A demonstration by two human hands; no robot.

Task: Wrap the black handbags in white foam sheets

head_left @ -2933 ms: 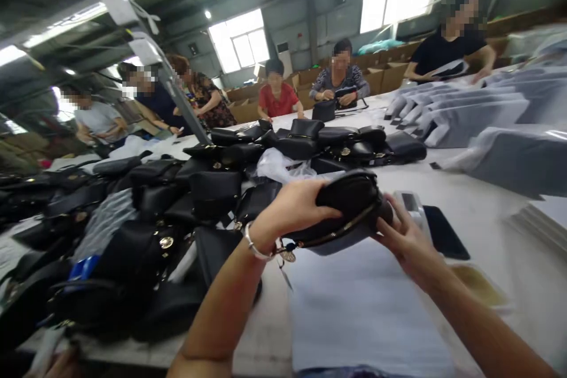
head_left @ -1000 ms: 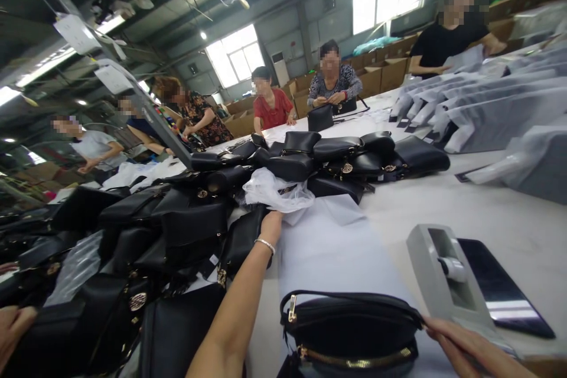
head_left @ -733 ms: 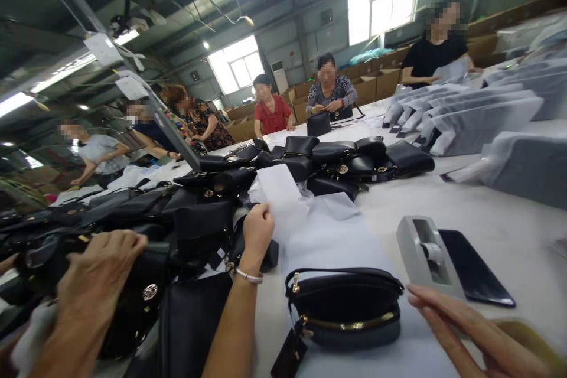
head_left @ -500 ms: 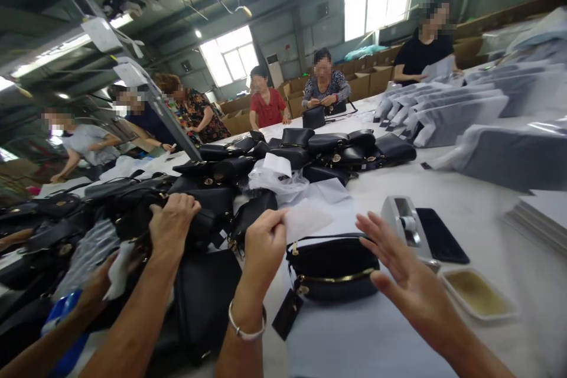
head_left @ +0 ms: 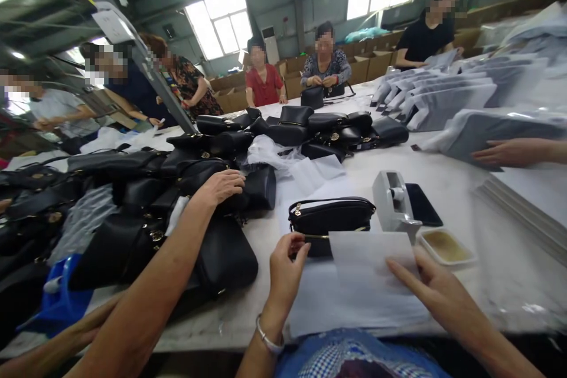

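Head view: below centre, the black bag (head_left: 333, 214) is lying left-to-right lengthwise beyond both hands; the nearer left hand (head_left: 287, 263) is curling at its left end, grip unclear; the right hand (head_left: 436, 283) is pinching a white sheet (head_left: 361, 254).

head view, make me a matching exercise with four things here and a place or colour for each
Things
1. thin sheet
2. tape dispenser
3. shallow dish
4. bag in front of the hands

Places and colours
A. yellowish-brown inside
B. black, gold-coloured zip
C. held in the right hand
D. pale grey, holding a white roll

Pairs: 1-C, 2-D, 3-A, 4-B
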